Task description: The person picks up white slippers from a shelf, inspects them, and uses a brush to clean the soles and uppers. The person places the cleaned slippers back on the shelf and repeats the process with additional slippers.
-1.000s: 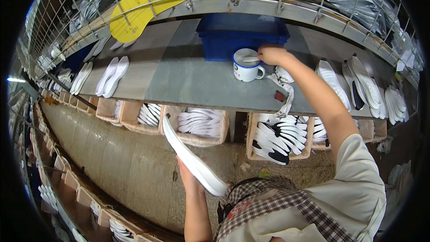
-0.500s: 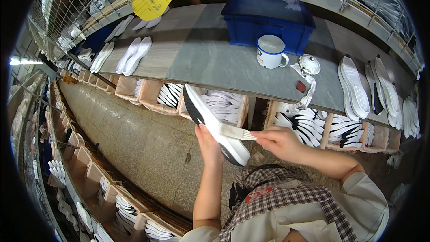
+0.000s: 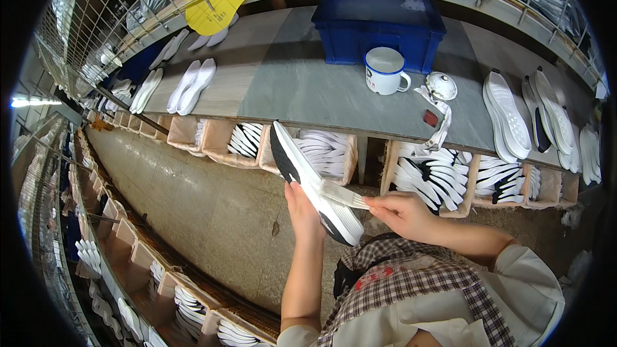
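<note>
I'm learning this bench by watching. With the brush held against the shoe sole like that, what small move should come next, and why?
Probably a short stroke of the brush along the shoe sole. The left hand holds the sole from beneath, tilted, and the right hand holds the brush with its bristles lying across the sole's lower half, so they already meet.

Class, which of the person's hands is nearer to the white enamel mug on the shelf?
Right. The right hand lies below the mug, holding a brush; the left hand grips the shoe sole farther left.
</note>
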`<state>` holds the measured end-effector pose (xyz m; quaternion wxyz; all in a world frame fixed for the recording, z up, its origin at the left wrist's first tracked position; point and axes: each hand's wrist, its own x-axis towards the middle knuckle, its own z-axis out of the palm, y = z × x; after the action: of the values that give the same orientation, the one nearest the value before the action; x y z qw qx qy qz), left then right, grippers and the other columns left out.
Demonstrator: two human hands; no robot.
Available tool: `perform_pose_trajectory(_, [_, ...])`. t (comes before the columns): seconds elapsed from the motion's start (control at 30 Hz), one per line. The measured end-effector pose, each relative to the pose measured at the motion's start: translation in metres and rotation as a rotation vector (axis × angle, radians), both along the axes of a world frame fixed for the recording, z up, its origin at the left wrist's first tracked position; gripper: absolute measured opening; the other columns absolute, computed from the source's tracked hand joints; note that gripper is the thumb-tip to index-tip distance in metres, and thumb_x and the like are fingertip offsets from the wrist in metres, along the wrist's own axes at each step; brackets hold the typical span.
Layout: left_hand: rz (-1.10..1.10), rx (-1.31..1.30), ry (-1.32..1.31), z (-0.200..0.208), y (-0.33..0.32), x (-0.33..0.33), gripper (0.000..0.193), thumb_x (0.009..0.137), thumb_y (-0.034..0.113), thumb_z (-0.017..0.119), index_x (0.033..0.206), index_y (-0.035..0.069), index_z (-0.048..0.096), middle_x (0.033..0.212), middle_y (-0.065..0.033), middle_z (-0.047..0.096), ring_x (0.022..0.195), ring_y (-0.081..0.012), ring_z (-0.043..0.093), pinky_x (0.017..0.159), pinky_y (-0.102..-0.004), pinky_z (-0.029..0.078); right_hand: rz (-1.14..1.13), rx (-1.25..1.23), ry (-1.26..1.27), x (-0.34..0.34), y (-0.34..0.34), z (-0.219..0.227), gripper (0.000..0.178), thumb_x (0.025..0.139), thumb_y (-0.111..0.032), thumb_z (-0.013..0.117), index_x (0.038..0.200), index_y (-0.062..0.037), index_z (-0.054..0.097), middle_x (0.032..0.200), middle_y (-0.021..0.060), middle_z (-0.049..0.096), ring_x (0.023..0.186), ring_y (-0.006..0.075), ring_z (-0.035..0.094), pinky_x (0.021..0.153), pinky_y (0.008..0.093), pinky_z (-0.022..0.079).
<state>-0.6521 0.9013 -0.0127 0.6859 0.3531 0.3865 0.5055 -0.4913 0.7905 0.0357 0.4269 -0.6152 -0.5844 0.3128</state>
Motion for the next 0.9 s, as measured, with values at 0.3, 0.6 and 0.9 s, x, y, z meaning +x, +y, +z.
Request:
perform_pose_trajectory(0.3, [-0.073,-0.047,0.095,0.012,-0.004,-0.002,0.056,0.101,0.034,0.032,0.143,0.000,0.017,0.127,-0.0184,0.045,0.110,-0.0236,0.050,0.093,-0.0346,0.043,-0.004,0.159,0.008,0.001,-0.007,0.008,0.023,0.088,-0.008,0.061,0.110,-0.0042,0.066,0.076,0.0087,0.066,0.065,0.0105,0.058,0.057,0.0248,0.045])
perform_pose_trajectory(0.6, [-0.178,-0.063,0.089,0.010,-0.005,-0.005,0.055,0.101,0.032,0.032,0.143,0.000,0.017,0.126,-0.0190,0.046,0.112,-0.0247,0.050,0.093,-0.0345,0.044,-0.005,0.143,0.074,0.002,-0.008,0.007,0.023,0.089,-0.009,0.061,0.111,-0.0027,0.065,0.080,0.0089,0.067,0.064,0.0100,0.058,0.058,0.0239,0.045])
perform_pose_trajectory(0.9, [-0.192,-0.047,0.117,0.006,-0.002,-0.008,0.061,0.101,0.034,0.033,0.143,-0.003,0.011,0.128,-0.0236,0.044,0.115,-0.0287,0.050,0.094,-0.0370,0.045,-0.005,0.059,0.088,0.004,-0.009,0.000,0.024,0.089,-0.009,0.061,0.111,-0.0031,0.065,0.078,0.0056,0.066,0.060,0.0063,0.053,0.054,0.0224,0.043])
